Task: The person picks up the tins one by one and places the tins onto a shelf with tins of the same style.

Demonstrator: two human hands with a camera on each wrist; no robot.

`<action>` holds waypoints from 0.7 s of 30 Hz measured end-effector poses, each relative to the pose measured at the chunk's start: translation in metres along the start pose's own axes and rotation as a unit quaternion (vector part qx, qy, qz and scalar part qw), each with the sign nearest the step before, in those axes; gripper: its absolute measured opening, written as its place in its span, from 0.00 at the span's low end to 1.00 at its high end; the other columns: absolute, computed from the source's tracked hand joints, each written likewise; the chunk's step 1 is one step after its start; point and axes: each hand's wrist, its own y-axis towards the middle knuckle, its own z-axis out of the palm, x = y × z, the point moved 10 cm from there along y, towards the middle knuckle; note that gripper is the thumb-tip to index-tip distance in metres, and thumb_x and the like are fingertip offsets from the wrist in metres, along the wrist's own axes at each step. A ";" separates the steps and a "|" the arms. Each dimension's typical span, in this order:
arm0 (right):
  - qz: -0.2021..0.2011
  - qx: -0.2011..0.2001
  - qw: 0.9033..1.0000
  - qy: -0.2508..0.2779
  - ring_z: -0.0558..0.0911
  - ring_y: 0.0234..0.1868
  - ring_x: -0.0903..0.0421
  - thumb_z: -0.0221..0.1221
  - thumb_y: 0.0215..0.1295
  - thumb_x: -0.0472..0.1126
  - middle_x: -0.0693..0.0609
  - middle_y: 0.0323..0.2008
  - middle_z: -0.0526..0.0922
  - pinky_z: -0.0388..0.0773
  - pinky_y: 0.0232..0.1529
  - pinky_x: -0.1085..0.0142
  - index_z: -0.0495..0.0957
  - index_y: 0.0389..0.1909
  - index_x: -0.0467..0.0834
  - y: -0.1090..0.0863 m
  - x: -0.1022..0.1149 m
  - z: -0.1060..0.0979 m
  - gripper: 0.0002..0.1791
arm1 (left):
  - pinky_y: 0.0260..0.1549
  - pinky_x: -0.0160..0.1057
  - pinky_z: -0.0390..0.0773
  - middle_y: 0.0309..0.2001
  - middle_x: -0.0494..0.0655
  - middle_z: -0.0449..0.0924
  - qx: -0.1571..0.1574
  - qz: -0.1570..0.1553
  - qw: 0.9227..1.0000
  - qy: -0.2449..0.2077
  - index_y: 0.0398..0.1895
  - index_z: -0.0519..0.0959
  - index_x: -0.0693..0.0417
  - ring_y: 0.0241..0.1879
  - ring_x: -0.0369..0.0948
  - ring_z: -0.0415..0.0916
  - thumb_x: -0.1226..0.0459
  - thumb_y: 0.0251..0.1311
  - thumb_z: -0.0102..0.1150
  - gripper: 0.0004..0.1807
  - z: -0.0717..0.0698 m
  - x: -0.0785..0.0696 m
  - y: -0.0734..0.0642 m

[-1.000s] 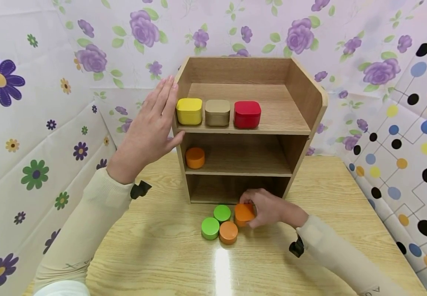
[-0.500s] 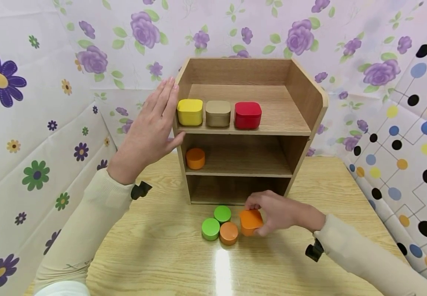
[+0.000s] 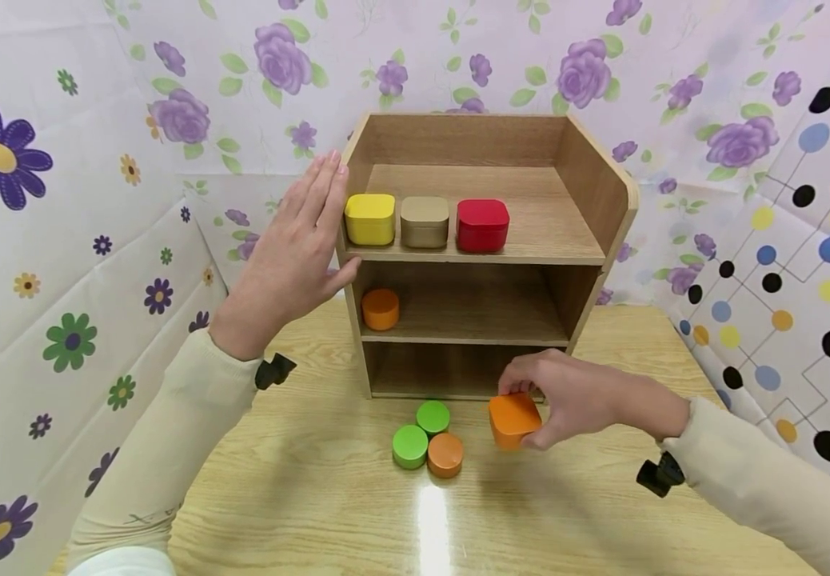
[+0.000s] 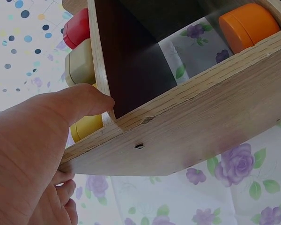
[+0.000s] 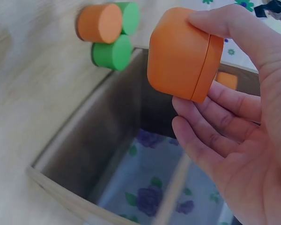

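Note:
My right hand (image 3: 580,396) grips an orange lidded box (image 3: 512,420) with rounded corners, thumb on one side and fingers on the other. In the right wrist view this orange box is off the table, its lid seam facing the palm. At the left, my left hand (image 3: 289,244) lies with straight fingers along the outer side of a wooden shelf unit (image 3: 465,140). Its thumb (image 4: 96,101) touches the front edge in the left wrist view. Two green round boxes (image 3: 410,446) and an orange round box (image 3: 445,454) stand clustered on the table, left of the held box.
On the top shelf, yellow (image 3: 370,220), beige (image 3: 424,222) and red (image 3: 483,226) boxes stand in a row at the front. Another orange round box (image 3: 381,310) sits at the left of the middle shelf. Patterned cloths (image 3: 775,200) hang around the table (image 3: 300,496).
My right hand has carried the orange box to the right, away from the round boxes, and up off the table. The left hand has kept its place.

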 end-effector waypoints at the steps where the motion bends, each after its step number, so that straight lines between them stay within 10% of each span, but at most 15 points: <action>1: -0.001 0.000 1.000 0.000 0.80 0.42 0.66 0.78 0.53 0.50 0.64 0.42 0.83 0.85 0.46 0.69 0.82 0.49 0.49 -0.002 0.002 -0.005 0.24 | 0.86 0.53 0.45 0.84 0.69 0.45 0.000 0.000 1.000 0.000 0.83 0.46 0.73 0.85 0.61 0.43 0.57 0.62 0.72 0.57 0.000 0.000 0.000; 21: 0.022 -0.052 0.995 -0.088 0.81 0.46 0.68 0.81 0.52 0.50 0.69 0.45 0.83 0.86 0.50 0.66 0.82 0.53 0.56 -0.036 0.029 -0.103 0.28 | 0.86 0.52 0.44 0.85 0.69 0.44 0.006 -0.002 1.000 0.003 0.83 0.45 0.72 0.85 0.61 0.43 0.58 0.63 0.71 0.57 0.002 0.001 0.000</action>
